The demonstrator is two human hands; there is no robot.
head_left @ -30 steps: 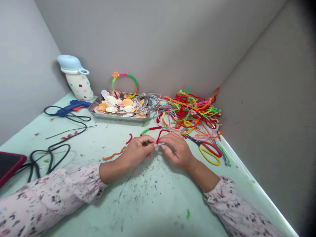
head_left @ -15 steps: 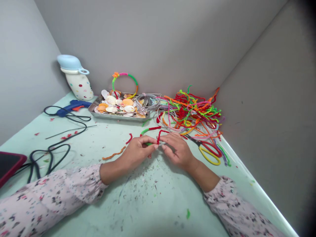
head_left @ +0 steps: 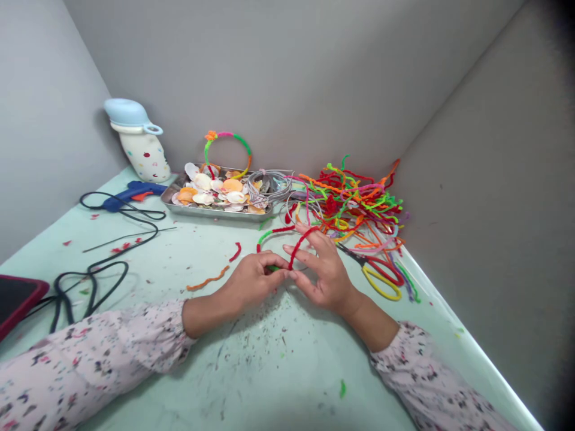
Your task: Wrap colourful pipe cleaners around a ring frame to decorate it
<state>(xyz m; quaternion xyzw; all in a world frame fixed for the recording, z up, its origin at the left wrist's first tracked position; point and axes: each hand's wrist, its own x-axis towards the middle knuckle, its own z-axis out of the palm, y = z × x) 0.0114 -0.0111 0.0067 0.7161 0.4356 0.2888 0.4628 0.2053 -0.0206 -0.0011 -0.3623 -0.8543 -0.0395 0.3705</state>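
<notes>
Corner booth: grey walls [head_left: 269,72] around a pale green tabletop [head_left: 265,365], flecked with scraps. Floral-print sleeves [head_left: 99,353] reach in from the bottom edge.

Back wall: white spotted flask with pale blue lid [head_left: 144,155]; beside it, a pipe-cleaner hoop with a flower [head_left: 227,143] stands behind a steel tray [head_left: 215,214] of scallop shells [head_left: 233,188]. To the right, a tangled heap of multicoloured pipe cleaners [head_left: 350,203] touches yellow-and-red-handled scissors [head_left: 381,278]. Far left: blue hot glue gun [head_left: 128,194], looped black cord [head_left: 112,257], and a red-edged tablet [head_left: 15,299].

Both hands work together mid-table. Left hand [head_left: 251,281]: fingers curled shut on a green pipe cleaner [head_left: 272,268], mostly hidden. Right hand [head_left: 326,269]: fingers spread, with thumb and forefinger pinching a red pipe cleaner [head_left: 300,242], which rises in an arc. Loose orange piece [head_left: 207,279] lies left of the hands.
</notes>
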